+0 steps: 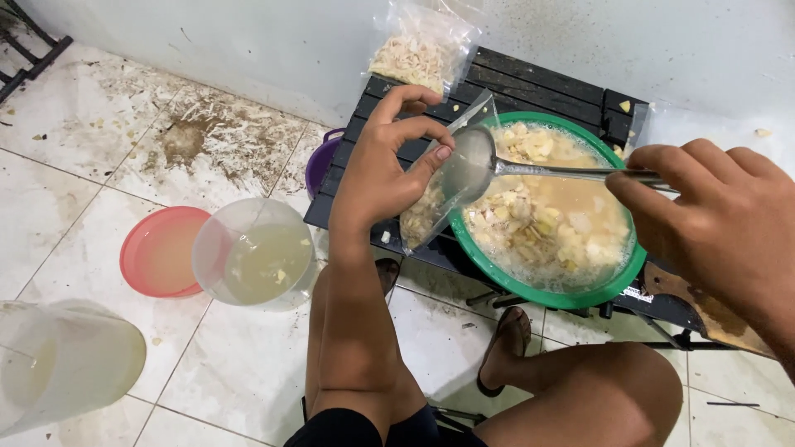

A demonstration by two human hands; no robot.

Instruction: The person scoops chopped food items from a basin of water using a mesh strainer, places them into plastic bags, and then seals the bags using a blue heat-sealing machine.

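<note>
Pinching the mouth of a clear plastic bag (443,194) between thumb and fingers, the left hand (389,165) is held above the near-left rim of a green bowl (580,294); the bag hangs slanted below the fingers, with pale food pieces gathered in its lower end. A metal ladle (476,157) is gripped by its handle in the closed right hand (712,211), and its cup is set at the bag's opening, just beside the left fingertips. The bowl, between and below the two hands, is filled with cloudy liquid and pale yellowish chunks, and is carried on a black slatted stand (530,83). Beyond the left hand a sealed bag of pale pieces (418,54) is leaned against the wall, and a purple container (319,161) is partly seen at the stand's edge (most of it is hidden). Left of the left forearm, on the tiled floor, a clear jug (257,252) of pale liquid is stood touching a pink lid (157,252); a second translucent jug (62,364) is seen further left, nearer the camera
</note>
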